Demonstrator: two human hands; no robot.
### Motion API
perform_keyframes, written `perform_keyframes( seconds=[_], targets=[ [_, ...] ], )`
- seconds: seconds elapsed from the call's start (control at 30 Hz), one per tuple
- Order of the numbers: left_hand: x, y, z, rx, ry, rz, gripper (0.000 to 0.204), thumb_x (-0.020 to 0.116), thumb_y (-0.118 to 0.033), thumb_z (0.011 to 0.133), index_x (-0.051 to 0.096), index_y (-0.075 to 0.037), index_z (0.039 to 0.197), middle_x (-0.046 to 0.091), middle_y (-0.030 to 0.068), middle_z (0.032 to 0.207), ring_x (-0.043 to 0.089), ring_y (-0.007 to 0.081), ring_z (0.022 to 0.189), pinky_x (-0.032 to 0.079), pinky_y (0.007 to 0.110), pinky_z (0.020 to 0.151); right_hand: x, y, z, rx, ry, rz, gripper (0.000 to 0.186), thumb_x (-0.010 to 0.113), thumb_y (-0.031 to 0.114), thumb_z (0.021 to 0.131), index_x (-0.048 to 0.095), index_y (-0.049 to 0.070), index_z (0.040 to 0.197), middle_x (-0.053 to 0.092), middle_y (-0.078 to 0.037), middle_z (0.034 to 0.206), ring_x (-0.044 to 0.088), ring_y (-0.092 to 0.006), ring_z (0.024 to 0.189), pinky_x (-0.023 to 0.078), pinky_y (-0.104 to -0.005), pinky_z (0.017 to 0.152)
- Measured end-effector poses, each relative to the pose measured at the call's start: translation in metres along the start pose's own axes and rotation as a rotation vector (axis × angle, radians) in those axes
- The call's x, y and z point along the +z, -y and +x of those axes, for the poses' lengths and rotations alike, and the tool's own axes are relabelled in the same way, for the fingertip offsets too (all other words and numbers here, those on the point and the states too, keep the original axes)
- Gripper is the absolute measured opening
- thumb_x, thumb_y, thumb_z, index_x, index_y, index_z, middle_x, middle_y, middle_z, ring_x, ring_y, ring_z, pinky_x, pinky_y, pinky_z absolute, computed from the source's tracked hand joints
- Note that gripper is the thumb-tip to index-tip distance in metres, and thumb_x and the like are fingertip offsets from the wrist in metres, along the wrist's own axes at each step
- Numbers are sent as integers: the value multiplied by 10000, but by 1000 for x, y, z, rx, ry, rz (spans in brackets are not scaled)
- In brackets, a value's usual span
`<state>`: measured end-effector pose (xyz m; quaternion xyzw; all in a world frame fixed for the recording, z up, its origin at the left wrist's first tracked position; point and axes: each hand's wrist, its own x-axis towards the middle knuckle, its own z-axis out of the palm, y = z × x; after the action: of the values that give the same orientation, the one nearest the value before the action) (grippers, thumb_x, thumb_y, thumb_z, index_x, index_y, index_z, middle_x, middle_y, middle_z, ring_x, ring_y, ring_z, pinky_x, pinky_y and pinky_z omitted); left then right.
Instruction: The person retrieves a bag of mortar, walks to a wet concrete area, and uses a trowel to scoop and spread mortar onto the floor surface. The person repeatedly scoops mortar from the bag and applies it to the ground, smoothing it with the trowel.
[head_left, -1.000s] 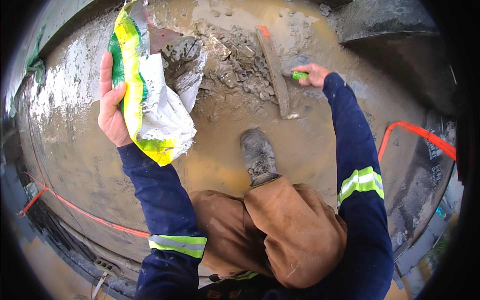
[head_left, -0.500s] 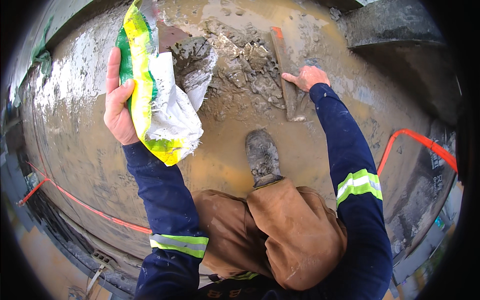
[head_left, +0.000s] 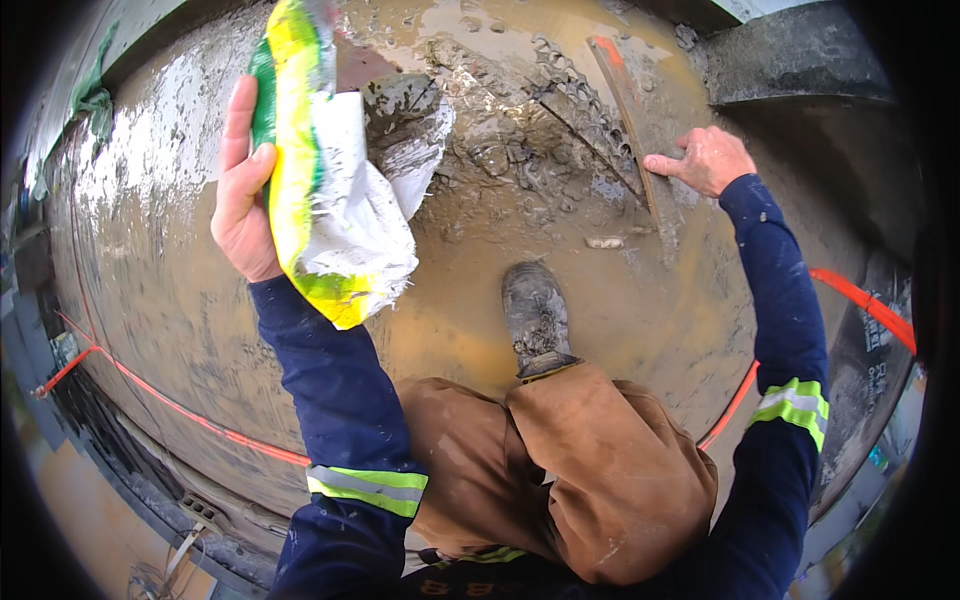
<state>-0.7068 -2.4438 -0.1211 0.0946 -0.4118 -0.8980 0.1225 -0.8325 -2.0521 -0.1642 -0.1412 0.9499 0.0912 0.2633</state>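
Note:
My left hand (head_left: 245, 190) is closed on the edge of a woven plastic sack (head_left: 345, 205), white with yellow and green bands and a frayed edge. Dark mud smears the sack's far side, where it opens toward a heap of wet mud (head_left: 490, 130). To the right, my right hand (head_left: 712, 160) is curled, its thumb against a long, mud-coated wooden strip (head_left: 632, 125) with an orange end. What the curled fingers hold behind the strip is partly hidden. A thin dark stick (head_left: 590, 148) lies slantwise across the heap.
Murky water and mud cover the floor (head_left: 440, 330). My muddy boot (head_left: 533, 310) stands in front of the heap. A concrete ledge (head_left: 800, 60) juts in at upper right. Orange hoses or cables run at right (head_left: 865, 305) and left (head_left: 220, 430). A small pale lump (head_left: 604, 242) lies near the strip.
My right hand and the wooden strip have moved right, away from the heap, baring the dark stick and the pale lump. My left hand and the sack have shifted only slightly.

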Motion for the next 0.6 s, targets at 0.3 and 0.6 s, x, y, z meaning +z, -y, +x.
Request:
perform_keyframes(
  seconds=[0.3, 0.6],
  targets=[
    [22, 31, -4, -78, 57, 63, 631, 518, 83, 775, 359, 35, 1384, 552, 183, 1226, 602, 233, 1047, 488, 333, 920, -87, 72, -2, -361, -37, -304, 801, 525, 764, 718, 612, -23, 592, 605, -217, 643, 618, -348, 641, 502, -438, 623],
    [34, 34, -18, 7, 113, 296, 656, 569, 67, 711, 429, 36, 1352, 542, 128, 1241, 564, 172, 1071, 450, 289, 930, -128, 188, 33, -647, -49, -448, 428, 657, 527, 759, 699, 132, 918, 681, -135, 875, 653, -309, 840, 531, -403, 748]
  ],
)
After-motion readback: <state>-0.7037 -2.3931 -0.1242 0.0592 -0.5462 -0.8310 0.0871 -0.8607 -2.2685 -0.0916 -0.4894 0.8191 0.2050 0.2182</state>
